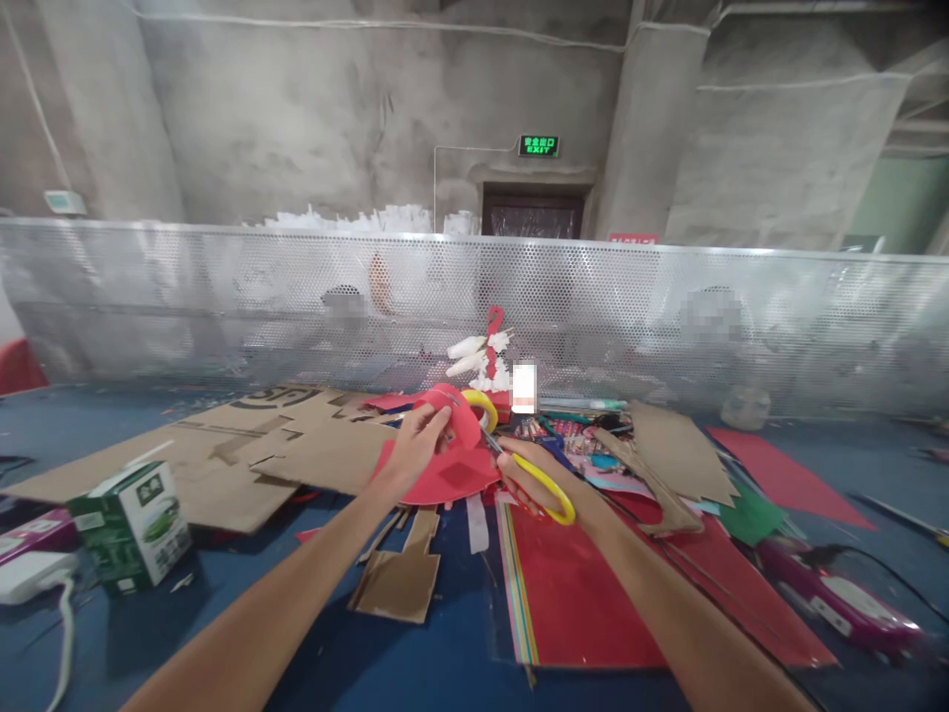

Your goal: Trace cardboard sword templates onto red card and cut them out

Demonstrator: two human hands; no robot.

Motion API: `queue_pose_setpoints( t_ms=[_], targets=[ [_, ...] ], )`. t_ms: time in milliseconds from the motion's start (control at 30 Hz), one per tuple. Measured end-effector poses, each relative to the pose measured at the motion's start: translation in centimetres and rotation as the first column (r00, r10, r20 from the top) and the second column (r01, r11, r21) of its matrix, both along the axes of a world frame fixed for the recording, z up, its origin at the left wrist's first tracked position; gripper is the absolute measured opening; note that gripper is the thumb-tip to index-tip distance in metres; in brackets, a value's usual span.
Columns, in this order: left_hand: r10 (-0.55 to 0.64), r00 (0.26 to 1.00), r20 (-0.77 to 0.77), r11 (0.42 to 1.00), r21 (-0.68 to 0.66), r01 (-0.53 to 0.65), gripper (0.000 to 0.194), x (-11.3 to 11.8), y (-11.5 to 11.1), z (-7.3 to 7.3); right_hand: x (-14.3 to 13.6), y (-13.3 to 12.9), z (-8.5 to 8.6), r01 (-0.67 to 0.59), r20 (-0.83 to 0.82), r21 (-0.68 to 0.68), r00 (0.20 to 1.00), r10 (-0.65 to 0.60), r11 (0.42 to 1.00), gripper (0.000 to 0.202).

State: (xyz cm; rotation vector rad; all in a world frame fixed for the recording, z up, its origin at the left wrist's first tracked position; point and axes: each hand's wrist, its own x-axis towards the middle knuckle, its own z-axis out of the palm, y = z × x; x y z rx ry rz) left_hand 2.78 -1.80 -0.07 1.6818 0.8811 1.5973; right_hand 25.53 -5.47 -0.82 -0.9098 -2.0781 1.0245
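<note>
My left hand (pixel 424 435) is closed on a piece of red paper (pixel 469 427), pinching it near its upper left part. The paper curls upward, and more red paper (pixel 437 477) spreads below it. In my right hand (pixel 530 470) is a pair of scissors with yellow handles (pixel 558 491), fingers in the loops. The scissor blades point up and left, at the right edge of the red paper. How much paper lies between the blades I cannot tell. Just behind the paper lies a roll of yellow tape (pixel 481 407).
Cardboard sheets (pixel 222 457) cover the left of the blue table. A green and white box (pixel 131 529) stands at the front left. Packed red paper (pixel 585 593) lies at front centre-right. White flowers on a red stand (pixel 492 364) rise before a perforated metal screen (pixel 297 287).
</note>
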Motion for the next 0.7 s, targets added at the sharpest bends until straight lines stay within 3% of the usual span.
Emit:
queue_pose_setpoints(
  t_ms=[300,700],
  targets=[
    [-0.050,0.997,-0.065,0.998,-0.032,0.048,0.038,-0.6,0.3,0.0,0.1,0.2,-0.5,-0.042,0.010,0.042,0.999,0.041,0.998,0.065],
    [-0.089,0.993,-0.072,0.994,-0.064,0.084,0.041,-0.6,0.1,0.2,-0.1,-1.2,0.3,0.041,0.003,0.017,0.999,-0.041,0.999,0.046]
  ],
)
